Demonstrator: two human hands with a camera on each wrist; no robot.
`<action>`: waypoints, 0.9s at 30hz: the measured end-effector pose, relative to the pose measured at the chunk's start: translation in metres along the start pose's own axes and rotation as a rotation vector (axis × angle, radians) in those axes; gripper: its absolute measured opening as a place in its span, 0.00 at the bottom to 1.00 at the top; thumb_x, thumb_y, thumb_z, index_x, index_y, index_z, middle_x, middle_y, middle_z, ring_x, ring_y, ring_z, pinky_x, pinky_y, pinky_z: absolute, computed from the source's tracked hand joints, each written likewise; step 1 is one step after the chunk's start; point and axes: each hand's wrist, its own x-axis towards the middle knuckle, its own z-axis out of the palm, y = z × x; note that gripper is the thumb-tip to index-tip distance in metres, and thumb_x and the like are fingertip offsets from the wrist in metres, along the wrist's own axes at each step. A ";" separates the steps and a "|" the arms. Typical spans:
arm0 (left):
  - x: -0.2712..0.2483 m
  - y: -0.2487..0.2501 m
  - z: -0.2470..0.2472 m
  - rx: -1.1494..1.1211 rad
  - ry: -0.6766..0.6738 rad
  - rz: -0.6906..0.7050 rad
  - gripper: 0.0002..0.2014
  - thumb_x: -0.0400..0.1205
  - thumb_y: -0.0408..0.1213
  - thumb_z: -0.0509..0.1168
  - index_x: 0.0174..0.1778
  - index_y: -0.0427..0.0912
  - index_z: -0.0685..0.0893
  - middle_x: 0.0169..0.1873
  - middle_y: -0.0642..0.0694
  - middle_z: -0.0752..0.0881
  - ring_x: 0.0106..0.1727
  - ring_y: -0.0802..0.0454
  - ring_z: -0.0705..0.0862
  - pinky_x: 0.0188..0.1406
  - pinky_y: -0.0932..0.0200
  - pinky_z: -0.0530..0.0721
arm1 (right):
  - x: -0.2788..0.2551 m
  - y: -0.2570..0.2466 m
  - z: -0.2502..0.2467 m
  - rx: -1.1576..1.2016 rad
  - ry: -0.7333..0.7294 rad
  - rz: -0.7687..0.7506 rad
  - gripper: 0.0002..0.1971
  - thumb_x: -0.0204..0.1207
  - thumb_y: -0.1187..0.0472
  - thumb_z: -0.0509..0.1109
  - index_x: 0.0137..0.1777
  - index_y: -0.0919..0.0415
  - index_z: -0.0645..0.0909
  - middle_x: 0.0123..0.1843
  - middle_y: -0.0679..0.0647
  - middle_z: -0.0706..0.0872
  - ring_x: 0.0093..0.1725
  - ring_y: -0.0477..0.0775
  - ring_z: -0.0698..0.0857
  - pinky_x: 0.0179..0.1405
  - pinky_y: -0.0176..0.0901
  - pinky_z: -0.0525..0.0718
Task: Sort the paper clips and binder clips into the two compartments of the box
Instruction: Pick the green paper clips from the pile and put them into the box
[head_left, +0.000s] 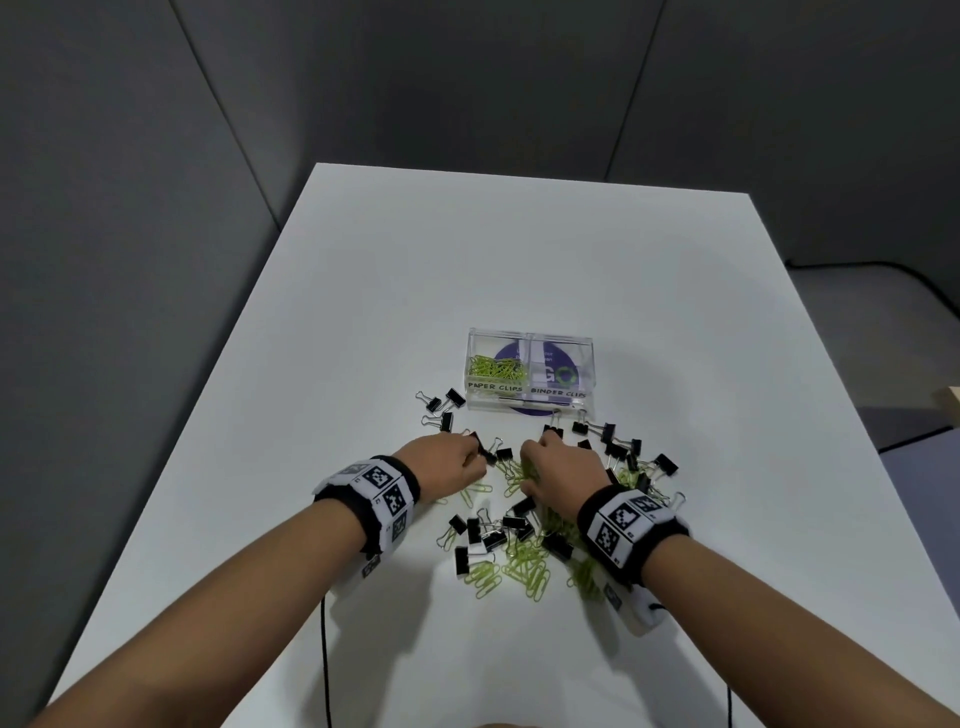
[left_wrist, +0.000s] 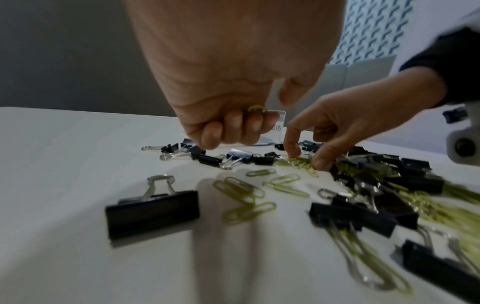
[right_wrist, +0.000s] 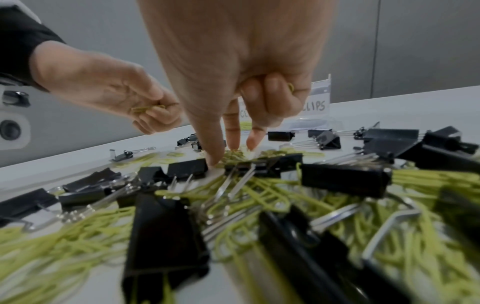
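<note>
- Green paper clips and black binder clips are being shown mixed in one heap on the white table, just in front of the clear box.
- More paper clips are lying in the box's left compartment, labelled PAPER CLIPS; nothing can be made out in the right one, labelled BINDER CLIPS, beyond a printed disc under the box.
- A few paper clips are being gripped in the curled fingers of the left hand; only a green loop is showing past the knuckles in the left wrist view, so their number cannot be told.
- Thumb and two fingers of the right hand are being pressed down onto paper clips at the heap's far edge; the other fingers are being kept curled around something green, too hidden to be named with certainty.
- Much of the heap is being covered by the right hand and wristband in the head view.
- Near clips are being blurred in both wrist views, and the box is being largely hidden behind the fingers.
</note>
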 end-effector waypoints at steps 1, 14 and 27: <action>0.000 0.000 0.002 0.062 -0.020 -0.011 0.16 0.86 0.48 0.50 0.43 0.41 0.73 0.38 0.44 0.77 0.39 0.47 0.75 0.41 0.55 0.73 | 0.000 -0.001 0.000 -0.005 0.002 -0.011 0.15 0.80 0.53 0.64 0.62 0.60 0.72 0.61 0.59 0.76 0.47 0.64 0.85 0.44 0.48 0.81; 0.002 -0.008 0.008 0.175 -0.028 0.047 0.22 0.81 0.49 0.64 0.68 0.45 0.72 0.62 0.46 0.83 0.61 0.46 0.82 0.58 0.53 0.78 | 0.014 -0.006 -0.002 0.028 -0.065 0.030 0.09 0.79 0.66 0.60 0.58 0.64 0.75 0.56 0.60 0.83 0.54 0.62 0.83 0.47 0.49 0.79; 0.004 -0.003 0.008 0.265 -0.115 0.057 0.16 0.87 0.44 0.53 0.62 0.36 0.75 0.59 0.40 0.81 0.61 0.43 0.80 0.58 0.49 0.78 | 0.010 -0.005 -0.005 -0.076 -0.133 -0.024 0.11 0.79 0.71 0.57 0.60 0.66 0.74 0.59 0.63 0.80 0.54 0.64 0.83 0.42 0.49 0.74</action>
